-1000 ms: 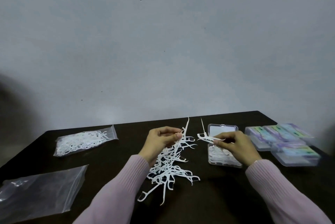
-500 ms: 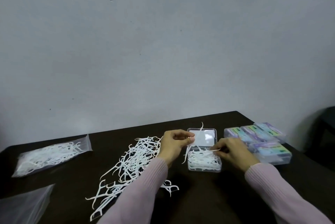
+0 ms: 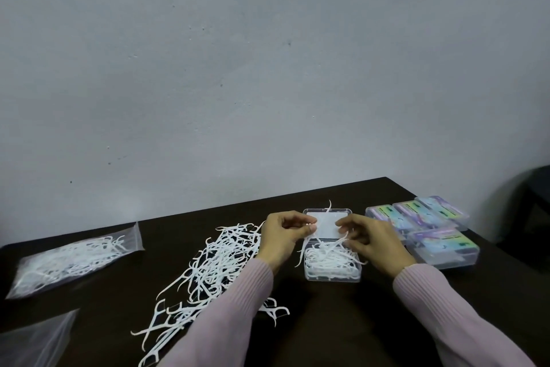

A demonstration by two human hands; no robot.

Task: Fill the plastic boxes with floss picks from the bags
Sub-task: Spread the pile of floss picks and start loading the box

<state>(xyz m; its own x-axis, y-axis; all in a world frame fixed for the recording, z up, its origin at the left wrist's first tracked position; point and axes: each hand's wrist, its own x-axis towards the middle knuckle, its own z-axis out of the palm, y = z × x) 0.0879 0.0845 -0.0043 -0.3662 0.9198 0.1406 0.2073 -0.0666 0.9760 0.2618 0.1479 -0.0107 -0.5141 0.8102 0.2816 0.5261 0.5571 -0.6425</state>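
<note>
We pinch a floss pick in the left hand, thumb and forefinger closed on its shank; its long axis runs near upright, tip over the raised lid. The open plastic box lies just below and to the right of that pinch, part filled. The right hand, fingers curled, appears to pinch a second pick at the box's right side. We judge both hands equally near. The loose pile lies left of the grip.
</note>
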